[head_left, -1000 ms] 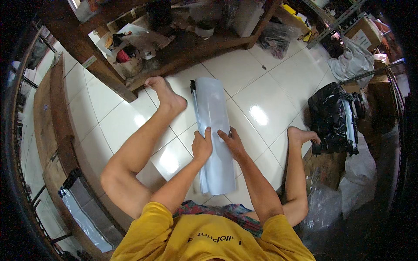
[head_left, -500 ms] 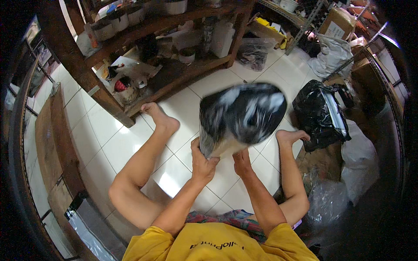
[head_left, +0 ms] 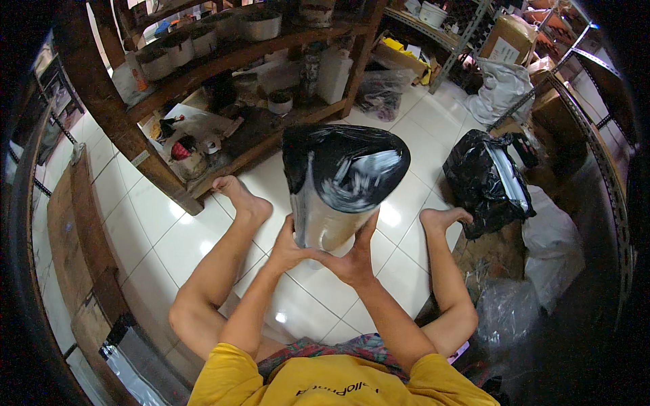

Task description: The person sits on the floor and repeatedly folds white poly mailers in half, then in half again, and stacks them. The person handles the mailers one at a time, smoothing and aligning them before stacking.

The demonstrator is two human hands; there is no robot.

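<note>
At your far left lies one wooden bench [head_left: 80, 230], bearing a silver-and-grey plastic packet [head_left: 139, 369]. Next, a wooden shelf [head_left: 159, 176] holding several white pots [head_left: 261, 27] stands just beyond your left foot [head_left: 254, 210], closing off that side. Your left hand [head_left: 288, 249] and right hand [head_left: 352, 264] together grip one silver-and-black plastic bundle [head_left: 305, 189], raised over the tiled floor [head_left: 298, 308] between your two legs; its black end is partly blurred. Right of your right foot [head_left: 437, 220] sit one black bag [head_left: 474, 169], one crumpled clear plastic [head_left: 508, 311] and two pale sacks [head_left: 502, 88], one farther off.
</note>
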